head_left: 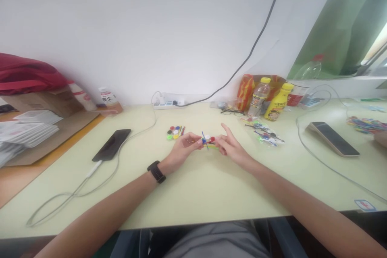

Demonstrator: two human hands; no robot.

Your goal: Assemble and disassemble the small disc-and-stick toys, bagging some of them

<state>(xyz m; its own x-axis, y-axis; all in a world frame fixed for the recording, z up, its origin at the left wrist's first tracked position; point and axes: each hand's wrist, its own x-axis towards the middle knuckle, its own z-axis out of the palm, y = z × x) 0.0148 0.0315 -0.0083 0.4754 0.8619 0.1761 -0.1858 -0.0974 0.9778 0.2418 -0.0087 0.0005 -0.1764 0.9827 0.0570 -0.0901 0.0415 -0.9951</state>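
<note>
A long, thin blue plastic stick was held above a pale yellow-green tabletop, pinched at the thumb and forefinger of a bare left hand. The stick was positioned just beyond those fingertips, in the gap between both hands, and was tilted slightly, its upper end leaned toward the left hand. A bare right hand was held just across from it, the forefinger raised and extended, the thumb and remaining fingers curled together; whether anything was gripped there could not be told. A small round red plastic disc was seen right at the right hand's fingertips, and a white round disc was seen between it and the stick; how these pieces were joined could not be made out. Near the left hand, on its far side, a cluster of small multicoloured round discs was laid out, with thin coloured sticks set beside it. Beyond the right hand, clear plastic bags of colourful small parts were spread. A black wristwatch was worn on the left wrist, and a black smartphone, connected to a white cable, was placed farther left.
</note>
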